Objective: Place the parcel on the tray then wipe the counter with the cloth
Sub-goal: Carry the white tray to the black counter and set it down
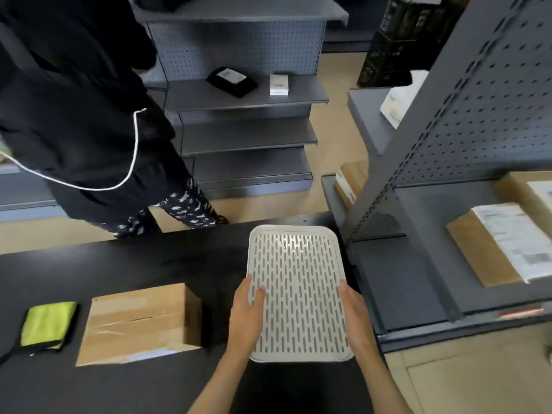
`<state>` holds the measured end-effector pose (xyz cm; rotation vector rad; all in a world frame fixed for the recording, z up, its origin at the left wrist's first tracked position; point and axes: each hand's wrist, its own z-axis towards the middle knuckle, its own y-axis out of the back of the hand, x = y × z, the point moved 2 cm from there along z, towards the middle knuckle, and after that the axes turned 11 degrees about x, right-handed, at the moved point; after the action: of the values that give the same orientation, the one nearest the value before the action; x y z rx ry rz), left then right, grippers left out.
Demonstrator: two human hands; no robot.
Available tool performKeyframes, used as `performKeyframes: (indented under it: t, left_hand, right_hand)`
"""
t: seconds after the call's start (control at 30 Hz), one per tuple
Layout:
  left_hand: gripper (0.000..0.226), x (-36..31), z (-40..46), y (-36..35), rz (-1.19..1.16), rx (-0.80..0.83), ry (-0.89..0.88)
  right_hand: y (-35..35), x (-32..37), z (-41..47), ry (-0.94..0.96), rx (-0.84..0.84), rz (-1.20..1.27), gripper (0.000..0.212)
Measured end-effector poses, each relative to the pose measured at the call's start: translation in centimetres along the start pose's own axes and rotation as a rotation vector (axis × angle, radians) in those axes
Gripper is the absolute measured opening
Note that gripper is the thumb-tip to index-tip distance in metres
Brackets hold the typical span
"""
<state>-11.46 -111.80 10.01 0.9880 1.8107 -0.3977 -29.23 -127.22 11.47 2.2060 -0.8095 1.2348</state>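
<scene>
White slotted tray point(298, 294): held at both long edges, over the dark table point(119, 264).
Left hand point(246, 315): fingers curled on left rim, thumb on top.
Right hand point(355, 312): fingers closed along right rim.
Parcel point(134, 322): on table, left of tray.
Cloth point(47, 324): yellow-green, beside parcel.

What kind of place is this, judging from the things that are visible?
Probably a shop or a parcel pick-up point. Grey pegboard shelving stands mostly bare, labelled cardboard parcels lie on a shelf at right, and a dark counter holds another parcel and a tray.
</scene>
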Motion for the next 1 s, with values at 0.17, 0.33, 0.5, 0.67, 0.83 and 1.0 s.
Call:
performKeyframes:
  t: [0.17, 0.33, 0.5, 0.67, 0.83, 1.0]
  left_hand:
    - [0.04, 1.5, 1.6, -5.0, -0.029, 0.007, 0.086]
    - [0.044, 2.0, 2.5, -7.7, -0.063, 0.002, 0.147]
    - [0.051, 3.3, 3.5, -9.4, -0.007, -0.002, 0.151]
    - [0.05, 4.3, 4.9, -10.5, 0.017, 0.059, 0.15]
    - [0.061, 5.8, 6.3, -11.1, 0.069, 0.116, 0.171]
    - [0.059, 6.1, 7.0, -11.6, 0.061, 0.182, 0.225]
  right_hand:
    - [4.1, -3.4, 2.1, -0.061, -0.02, -0.045, 0.049]
    - [6.1, -5.2, 4.3, -0.124, -0.007, -0.043, 0.049]
    - [7.3, -6.7, 7.1, -0.149, 0.022, -0.082, 0.042]
    - [8.5, -9.1, 8.5, -0.163, 0.005, -0.124, 0.064]
    - [9.1, -9.2, 9.5, -0.201, 0.009, -0.121, 0.058]
    - [9.5, -9.8, 10.0, -0.242, 0.041, -0.123, 0.067]
